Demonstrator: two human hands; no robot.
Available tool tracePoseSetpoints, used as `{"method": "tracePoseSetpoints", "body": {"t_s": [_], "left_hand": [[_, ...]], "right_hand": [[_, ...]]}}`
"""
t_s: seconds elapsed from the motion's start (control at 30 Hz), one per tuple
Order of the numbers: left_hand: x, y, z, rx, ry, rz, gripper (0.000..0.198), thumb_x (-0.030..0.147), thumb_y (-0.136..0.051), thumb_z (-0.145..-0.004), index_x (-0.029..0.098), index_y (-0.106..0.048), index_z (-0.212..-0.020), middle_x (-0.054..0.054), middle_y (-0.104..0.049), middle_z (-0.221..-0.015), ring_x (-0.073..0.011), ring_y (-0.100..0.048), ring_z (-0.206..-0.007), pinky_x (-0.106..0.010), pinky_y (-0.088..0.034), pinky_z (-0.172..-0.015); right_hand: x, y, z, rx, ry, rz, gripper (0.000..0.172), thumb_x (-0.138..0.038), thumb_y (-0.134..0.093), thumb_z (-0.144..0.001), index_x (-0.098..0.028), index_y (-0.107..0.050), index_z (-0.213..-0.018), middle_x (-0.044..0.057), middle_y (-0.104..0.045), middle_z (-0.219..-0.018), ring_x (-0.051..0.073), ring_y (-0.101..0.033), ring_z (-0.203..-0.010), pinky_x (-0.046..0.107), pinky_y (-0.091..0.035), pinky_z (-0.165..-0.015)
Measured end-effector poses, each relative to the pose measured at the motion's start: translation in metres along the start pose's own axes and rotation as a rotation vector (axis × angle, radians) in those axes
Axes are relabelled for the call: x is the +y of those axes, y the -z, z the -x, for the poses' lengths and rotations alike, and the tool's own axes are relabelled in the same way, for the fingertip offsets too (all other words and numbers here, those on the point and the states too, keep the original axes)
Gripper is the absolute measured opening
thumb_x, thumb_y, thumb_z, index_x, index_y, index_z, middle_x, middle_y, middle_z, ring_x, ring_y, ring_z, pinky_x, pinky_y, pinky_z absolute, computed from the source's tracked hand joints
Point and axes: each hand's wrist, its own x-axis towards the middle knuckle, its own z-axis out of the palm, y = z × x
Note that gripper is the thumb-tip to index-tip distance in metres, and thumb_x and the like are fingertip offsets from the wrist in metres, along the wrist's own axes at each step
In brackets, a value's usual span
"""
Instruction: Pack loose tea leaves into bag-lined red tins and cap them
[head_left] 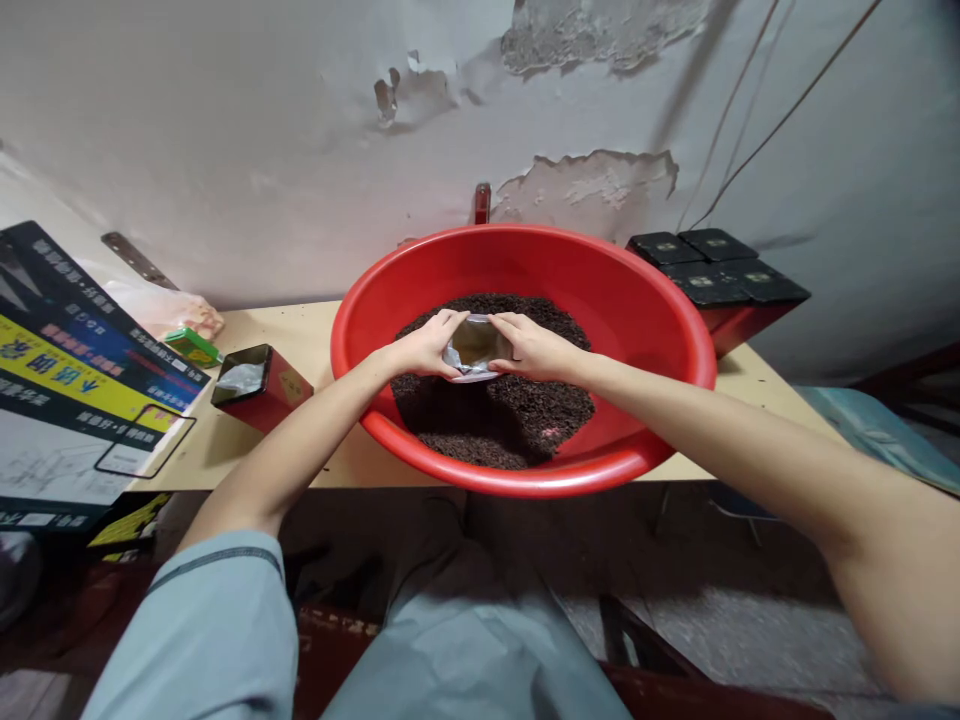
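A big red plastic basin (652,300) rests on a pale wooden table and holds a heap of dark loose tea leaves (495,420). Over the heap, my left hand (427,346) and my right hand (534,348) each pinch one side of a small silver foil pouch (472,348), holding its mouth spread apart. Both hands have their fingers closed on the pouch edges. The lower part of the pouch is hidden behind my fingers.
An open red tin (259,385) with a foil liner stands left of the basin, with a green lid (193,346) beyond it. Printed cardboard boxes (82,370) lie at the left. Several black-lidded tins (712,265) are stacked at the back right against a peeling wall.
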Motion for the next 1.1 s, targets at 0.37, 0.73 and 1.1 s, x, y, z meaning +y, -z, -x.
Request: {"method": "tracePoseSetpoints", "body": {"t_s": [0.37, 0.73, 1.1], "left_hand": [[-0.029, -0.019, -0.008, 0.023, 0.069, 0.493, 0.153, 0.045, -0.094, -0.055, 0.027, 0.009, -0.167, -0.018, -0.056, -0.150, -0.0417, -0.052, -0.143, -0.064, -0.031, -0.124], [-0.030, -0.017, -0.011, 0.035, 0.064, 0.408, 0.146, 0.043, -0.093, -0.051, 0.028, -0.005, -0.166, -0.015, -0.057, -0.147, -0.0397, -0.053, -0.141, -0.061, -0.030, -0.125], [-0.028, -0.012, -0.017, 0.091, 0.034, 0.461, 0.114, 0.042, -0.094, -0.048, 0.015, -0.040, -0.145, -0.016, -0.059, -0.139, -0.0384, -0.057, -0.134, -0.057, -0.039, -0.121]], "right_hand": [[0.008, 0.024, 0.011, 0.113, 0.434, 0.091, 0.018, -0.038, -0.068, -0.099, -0.022, -0.074, -0.103, 0.012, -0.071, -0.112, 0.026, -0.062, -0.105, 0.047, -0.054, -0.094], [-0.005, 0.026, 0.014, 0.034, 0.329, 0.096, 0.022, -0.020, -0.051, -0.102, -0.018, -0.070, -0.114, 0.015, -0.070, -0.118, 0.025, -0.066, -0.104, 0.041, -0.055, -0.090], [-0.003, 0.025, 0.016, -0.020, 0.302, 0.151, 0.020, -0.013, -0.050, -0.096, -0.018, -0.070, -0.098, 0.012, -0.072, -0.114, 0.018, -0.071, -0.090, 0.029, -0.057, -0.076]]}}
